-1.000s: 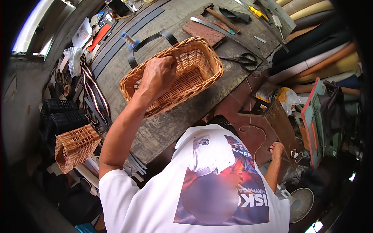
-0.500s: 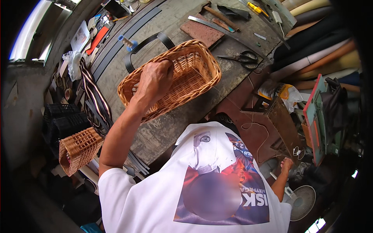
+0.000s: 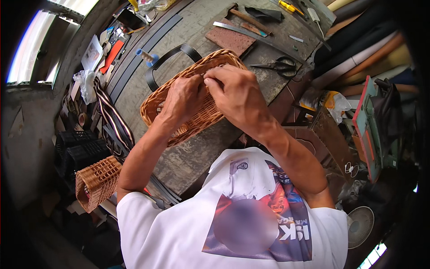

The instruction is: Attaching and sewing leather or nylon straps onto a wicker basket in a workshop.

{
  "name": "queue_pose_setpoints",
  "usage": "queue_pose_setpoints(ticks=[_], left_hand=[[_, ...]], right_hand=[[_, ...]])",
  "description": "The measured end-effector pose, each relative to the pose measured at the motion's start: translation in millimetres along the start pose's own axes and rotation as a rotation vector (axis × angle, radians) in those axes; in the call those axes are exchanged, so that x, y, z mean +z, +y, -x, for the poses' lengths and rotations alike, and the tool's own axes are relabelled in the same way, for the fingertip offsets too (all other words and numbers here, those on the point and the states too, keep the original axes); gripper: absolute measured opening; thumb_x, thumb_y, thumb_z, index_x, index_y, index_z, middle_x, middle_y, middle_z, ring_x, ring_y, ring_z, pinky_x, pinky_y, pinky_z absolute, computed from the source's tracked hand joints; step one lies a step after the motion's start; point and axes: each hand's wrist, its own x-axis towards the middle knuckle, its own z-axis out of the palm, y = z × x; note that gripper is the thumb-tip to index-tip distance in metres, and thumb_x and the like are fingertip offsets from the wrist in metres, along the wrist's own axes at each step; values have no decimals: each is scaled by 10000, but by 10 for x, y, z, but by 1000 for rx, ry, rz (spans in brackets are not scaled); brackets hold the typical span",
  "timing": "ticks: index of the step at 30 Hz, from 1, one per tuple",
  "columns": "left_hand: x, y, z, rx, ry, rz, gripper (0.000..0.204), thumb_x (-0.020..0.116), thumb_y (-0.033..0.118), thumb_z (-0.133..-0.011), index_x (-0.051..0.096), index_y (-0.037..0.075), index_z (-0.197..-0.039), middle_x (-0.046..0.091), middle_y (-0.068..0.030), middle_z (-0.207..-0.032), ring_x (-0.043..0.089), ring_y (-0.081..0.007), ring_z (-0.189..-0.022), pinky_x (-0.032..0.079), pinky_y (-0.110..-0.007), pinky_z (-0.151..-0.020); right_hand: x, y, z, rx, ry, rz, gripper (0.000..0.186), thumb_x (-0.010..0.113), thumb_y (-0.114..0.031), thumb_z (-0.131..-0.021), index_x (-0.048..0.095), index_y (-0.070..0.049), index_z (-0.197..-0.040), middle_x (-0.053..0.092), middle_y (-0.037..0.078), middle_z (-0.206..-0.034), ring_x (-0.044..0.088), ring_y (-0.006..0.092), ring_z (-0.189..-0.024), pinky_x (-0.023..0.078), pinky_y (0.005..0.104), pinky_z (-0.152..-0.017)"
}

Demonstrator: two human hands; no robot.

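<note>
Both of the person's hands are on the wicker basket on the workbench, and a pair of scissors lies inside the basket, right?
Not quite. The head view shows both hands, left and right, on the wicker basket, but the scissors lie outside it, on the workbench to its right.

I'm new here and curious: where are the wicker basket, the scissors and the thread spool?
wicker basket (image 3: pixel 154 101), head view, left rim.
scissors (image 3: pixel 286 68), head view, black handles.
thread spool (image 3: pixel 144 55), head view, wound middle.

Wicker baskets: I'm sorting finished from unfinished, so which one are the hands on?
The large oval wicker basket on the workbench, where the left hand and right hand meet. The small openwork basket sits untouched, low on the left.
</note>
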Motion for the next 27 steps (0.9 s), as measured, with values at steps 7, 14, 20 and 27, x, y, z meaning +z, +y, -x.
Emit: queue_pose_setpoints(ticks=[7,14,20,27], left_hand=[[37,-38,-39,136,-15,64,143,611,116,-834,584,-25,-827,596,-222,-670,594,-398,-634,474,-459,-599],[74,-86,-20,190,-54,41,110,604,94,-821,578,-13,-830,596,-214,-669,595,-391,-629,472,-455,-598],[30,-102,-48,252,-51,34,144,601,54,-772,584,-6,-902,592,-215,-711,572,-414,-660,463,-453,-622],[-49,86,31,135,-10,-257,139,622,80,-754,618,36,-885,627,-145,-734,611,-342,-639,490,-419,-625]], right_hand=[[355,199,-113,334,-53,26,220,599,-153,-863,664,55,-837,655,216,-738,649,349,-681,508,400,-658],[362,187,-95,388,-9,-20,210,587,-172,-855,659,22,-814,653,210,-758,642,370,-744,503,432,-713],[397,282,-125,369,-48,16,222,628,-184,-837,673,31,-806,663,184,-729,646,313,-674,504,392,-681],[424,255,-135,420,-68,200,214,591,-169,-815,652,34,-781,661,212,-777,640,383,-742,501,441,-723]])
